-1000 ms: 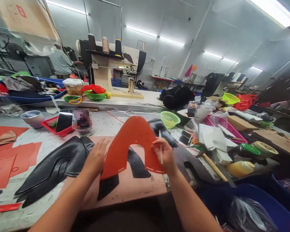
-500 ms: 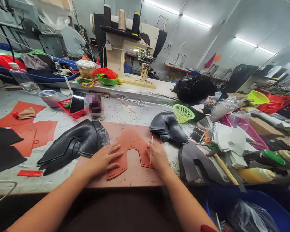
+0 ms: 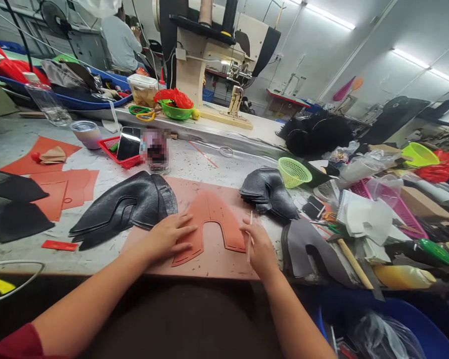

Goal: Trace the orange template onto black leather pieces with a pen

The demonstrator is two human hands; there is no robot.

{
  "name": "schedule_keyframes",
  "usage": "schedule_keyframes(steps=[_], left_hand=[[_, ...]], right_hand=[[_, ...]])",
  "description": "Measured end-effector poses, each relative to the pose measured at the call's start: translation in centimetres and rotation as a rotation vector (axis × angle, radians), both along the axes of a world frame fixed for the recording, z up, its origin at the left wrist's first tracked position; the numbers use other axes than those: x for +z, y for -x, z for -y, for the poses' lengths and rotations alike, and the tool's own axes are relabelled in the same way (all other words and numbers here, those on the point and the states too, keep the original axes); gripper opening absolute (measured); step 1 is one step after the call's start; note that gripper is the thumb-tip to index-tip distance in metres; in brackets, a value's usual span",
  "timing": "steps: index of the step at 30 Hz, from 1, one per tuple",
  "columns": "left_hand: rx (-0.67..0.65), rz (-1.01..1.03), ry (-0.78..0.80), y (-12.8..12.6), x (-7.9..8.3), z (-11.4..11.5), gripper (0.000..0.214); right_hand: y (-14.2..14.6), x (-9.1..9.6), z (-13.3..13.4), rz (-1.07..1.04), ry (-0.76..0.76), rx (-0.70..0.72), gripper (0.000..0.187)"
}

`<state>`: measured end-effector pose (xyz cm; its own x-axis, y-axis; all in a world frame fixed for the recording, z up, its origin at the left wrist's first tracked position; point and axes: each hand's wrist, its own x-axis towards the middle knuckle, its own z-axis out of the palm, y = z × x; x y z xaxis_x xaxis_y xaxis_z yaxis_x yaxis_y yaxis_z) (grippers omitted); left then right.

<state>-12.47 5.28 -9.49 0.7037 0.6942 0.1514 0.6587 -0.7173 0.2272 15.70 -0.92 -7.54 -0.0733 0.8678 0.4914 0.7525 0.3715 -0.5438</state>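
My left hand (image 3: 174,234) lies with fingers spread on the left arm of an orange arch-shaped pattern piece (image 3: 209,205), beside its U-shaped cutout. The piece rests on a pinkish work board (image 3: 213,263). A slim, whitish pen-like stick (image 3: 250,244) is held in my right hand (image 3: 262,249), just off the piece's right edge. Glossy black leather pieces (image 3: 123,202) are stacked to the left, close to my left fingers. Another stack of black leather pieces (image 3: 267,192) lies beyond my right hand, and dark grey arched pieces (image 3: 297,247) sit to its right.
Behind the bench stands a sewing machine (image 3: 194,65). A red basket (image 3: 125,160) with a phone, a tumbler (image 3: 86,133) and a green basket (image 3: 295,172) stand farther back. A hammer (image 3: 353,262) and a yellow bottle (image 3: 404,276) lie right. A seated person (image 3: 121,42) is in the background.
My right hand, with the stick, has drawn slightly away from the orange piece's right edge. My left hand stays on the piece. The camera view has shifted.
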Motion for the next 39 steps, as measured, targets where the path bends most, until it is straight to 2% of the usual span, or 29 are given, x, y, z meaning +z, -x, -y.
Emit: schedule_keyframes(steps=[3, 8, 11, 14, 17, 20, 23, 26, 28, 31, 35, 39], left_hand=[[0.004, -0.019, -0.011, -0.1, 0.1, 0.1, 0.044], [0.013, -0.042, -0.007, -0.3, 0.4, 0.2, 0.044], [0.008, -0.072, 0.002, -0.3, 0.7, 0.3, 0.045], [0.005, -0.086, 0.013, -0.4, 0.9, 0.3, 0.044], [0.001, -0.097, 0.02, -0.6, 1.0, 0.2, 0.042], [-0.003, -0.122, 0.016, -0.7, 1.4, 0.2, 0.043], [-0.008, -0.141, 0.028, -0.8, 2.1, 0.2, 0.043], [-0.007, -0.114, 0.034, -1.3, 3.1, -0.4, 0.034], [-0.004, -0.117, 0.028, -2.5, 3.5, -1.0, 0.027], [-0.045, -0.118, -0.005, -5.4, 3.4, -2.1, 0.024], [-0.198, -0.052, -0.019, -9.4, 2.3, -2.9, 0.032], [-0.259, -0.064, 0.019, -10.5, 1.4, -3.2, 0.036]], right_hand=[[1.3, 0.6, 0.1, -0.082, 0.056, 0.129, 0.023], [5.0, 1.3, 0.4, -0.213, 0.257, 0.385, 0.027], [7.7, 1.2, 0.4, -0.143, 0.388, 0.438, 0.025], [10.0, 1.2, 0.2, -0.074, 0.439, 0.497, 0.02], [10.6, 1.6, -0.2, -0.108, 0.474, 0.586, 0.018], [8.1, 1.8, -1.2, -0.121, 0.503, 0.512, 0.018], [3.0, 1.3, -1.6, -0.139, 0.472, 0.308, 0.025], [-1.6, 0.2, -0.3, -0.101, 0.357, 0.133, 0.027], [-3.1, -0.7, 1.1, 0.004, 0.249, 0.081, 0.022], [-3.2, -2.0, 2.5, 0.123, 0.124, 0.031, 0.017], [-2.3, -2.9, 2.7, 0.127, 0.094, -0.016, 0.021], [-1.9, -3.2, 2.7, 0.122, 0.102, -0.038, 0.024]])
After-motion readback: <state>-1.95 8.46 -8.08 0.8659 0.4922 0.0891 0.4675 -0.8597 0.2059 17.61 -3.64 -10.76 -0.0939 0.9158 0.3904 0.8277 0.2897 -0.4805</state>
